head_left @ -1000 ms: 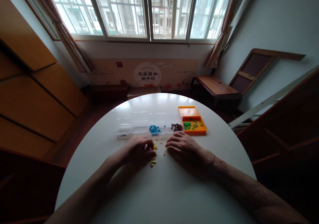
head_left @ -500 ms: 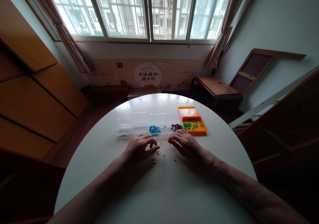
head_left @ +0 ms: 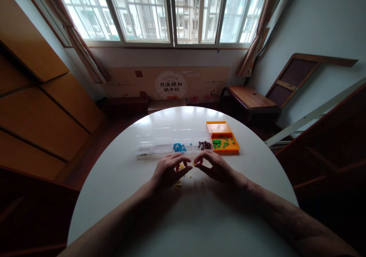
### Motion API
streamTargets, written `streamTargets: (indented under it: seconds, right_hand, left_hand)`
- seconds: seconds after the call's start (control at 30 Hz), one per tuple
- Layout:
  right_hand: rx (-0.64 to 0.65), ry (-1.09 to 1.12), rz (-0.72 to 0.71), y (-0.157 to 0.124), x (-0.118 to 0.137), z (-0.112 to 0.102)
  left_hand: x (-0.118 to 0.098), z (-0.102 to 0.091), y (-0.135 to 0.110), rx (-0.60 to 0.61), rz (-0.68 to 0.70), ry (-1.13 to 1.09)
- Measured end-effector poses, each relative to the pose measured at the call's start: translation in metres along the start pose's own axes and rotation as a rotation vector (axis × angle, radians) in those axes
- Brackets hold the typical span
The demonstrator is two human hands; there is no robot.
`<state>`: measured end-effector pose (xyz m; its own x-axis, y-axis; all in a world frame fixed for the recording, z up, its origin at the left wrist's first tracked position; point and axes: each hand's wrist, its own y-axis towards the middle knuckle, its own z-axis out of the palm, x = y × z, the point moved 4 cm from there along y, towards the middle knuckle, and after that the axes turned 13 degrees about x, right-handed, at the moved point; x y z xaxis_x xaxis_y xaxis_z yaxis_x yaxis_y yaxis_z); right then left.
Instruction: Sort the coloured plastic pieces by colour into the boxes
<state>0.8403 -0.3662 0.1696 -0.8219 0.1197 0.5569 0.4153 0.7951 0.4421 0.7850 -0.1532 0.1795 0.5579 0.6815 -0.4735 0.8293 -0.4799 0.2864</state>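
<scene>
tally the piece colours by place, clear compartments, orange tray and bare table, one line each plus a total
Clear compartments: 2, blue pieces and dark brown pieces
Orange tray: 1, green pieces
Table: 1, yellow pieces
Total: 4 colours

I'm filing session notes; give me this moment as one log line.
right hand: pinching yellow piece; left hand: open, nearby; table: loose yellow pieces; clear box: blue pieces, brown pieces; orange tray: green pieces
</scene>
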Motion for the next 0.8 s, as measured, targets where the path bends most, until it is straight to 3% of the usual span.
streamTargets:
  seconds: [0.5,0.63,0.8]
  right_hand:
    - [0.029,-0.086,-0.045,0.002,0.002,0.0]
    - [0.019,-0.116,-0.01,-0.001,0.0,-0.004]
    - [0.016,-0.139,0.006,-0.002,0.001,-0.013]
  left_hand:
    - [-0.004,0.0,0.0,-0.019,0.049,0.018]
    - [0.006,-0.019,-0.003,-0.023,0.027,-0.009]
    - [0.043,-0.069,-0.015,-0.145,-0.139,0.036]
